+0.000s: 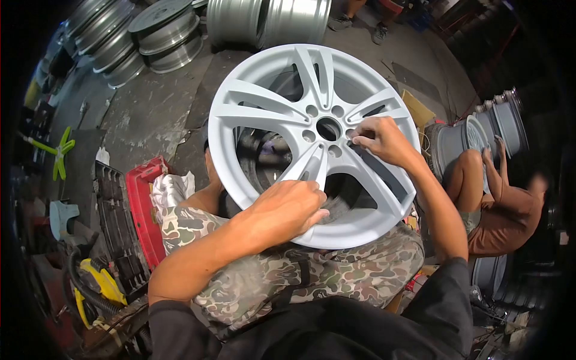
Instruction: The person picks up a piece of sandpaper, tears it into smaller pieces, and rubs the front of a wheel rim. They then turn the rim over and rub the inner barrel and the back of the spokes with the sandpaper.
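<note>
The right hand (383,141) was positioned at a bolt hole (350,134) of the silver-white, multi-spoke metal wheel rim (324,110), fingertips drawn together (whether they pinched anything could not be determined). The left hand (285,209) was curled at a lower spoke (314,163); its grip was indeterminate. The rim was located above camouflage-patterned trousers (258,285). Beyond it, bare silver metal barrels (235,24) stood on the grey floor (162,108).

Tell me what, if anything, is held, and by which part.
Cannot be told: the left hand curls over the lower spoke of the wheel, its grip hidden; the right hand is at a bolt hole, anything pinched hidden.
</note>
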The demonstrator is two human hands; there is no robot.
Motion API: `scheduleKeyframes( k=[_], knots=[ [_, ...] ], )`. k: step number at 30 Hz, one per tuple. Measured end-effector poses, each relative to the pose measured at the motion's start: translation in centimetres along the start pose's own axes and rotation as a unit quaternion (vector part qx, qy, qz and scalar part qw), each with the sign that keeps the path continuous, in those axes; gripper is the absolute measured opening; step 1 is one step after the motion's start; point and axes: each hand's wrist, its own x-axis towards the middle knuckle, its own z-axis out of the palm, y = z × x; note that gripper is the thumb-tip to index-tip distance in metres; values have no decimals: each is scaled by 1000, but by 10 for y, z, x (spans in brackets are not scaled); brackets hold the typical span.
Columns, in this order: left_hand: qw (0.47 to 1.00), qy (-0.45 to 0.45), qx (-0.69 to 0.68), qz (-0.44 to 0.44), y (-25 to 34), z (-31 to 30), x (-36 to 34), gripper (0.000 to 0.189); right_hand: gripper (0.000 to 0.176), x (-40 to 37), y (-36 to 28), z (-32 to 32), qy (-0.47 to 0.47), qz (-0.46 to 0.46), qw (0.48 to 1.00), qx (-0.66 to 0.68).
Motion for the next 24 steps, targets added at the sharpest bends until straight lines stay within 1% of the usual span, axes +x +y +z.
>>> scheduleKeyframes(
  k=[1,3,4,5,7,10,13,14,17,19,20,21,24],
  knots=[
    [1000,1,-2,-1,0,-1,-1,27,11,-4,-2,5,-3,0,1000,-1],
    [1000,-3,7,-4,3,-2,-2,27,11,-12,-3,16,80,115,987,84],
    [1000,-5,8,-2,3,-1,-1,27,13,-11,-6,17,71,136,985,78],
    [1000,3,3,6,3,0,-1,28,13,-10,-7,16,73,137,985,80],
    [1000,9,0,17,3,3,0,28,15,-9,-8,11,64,35,997,6],
    [1000,12,-6,11,0,2,1,28,16,-9,-11,-1,87,7,996,-13],
    [1000,-5,-8,11,0,2,3,28,16,-13,-6,13,74,20,997,-20],
    [1000,-3,-7,16,-1,3,4,28,19,-13,3,27,84,32,996,-25],
    [1000,10,-2,16,-3,3,3,27,19,-8,3,27,71,17,994,-79],
    [1000,20,-6,7,-4,3,-1,27,18,-9,-16,11,84,76,993,-12],
    [1000,16,-2,2,-4,2,-2,27,18,-9,-11,6,100,45,993,-36],
    [1000,10,3,2,-3,1,-1,27,18,-10,-7,10,101,50,993,-37],
    [1000,4,-6,13,-1,1,2,28,21,-4,3,31,70,14,996,-47]
  ],
)
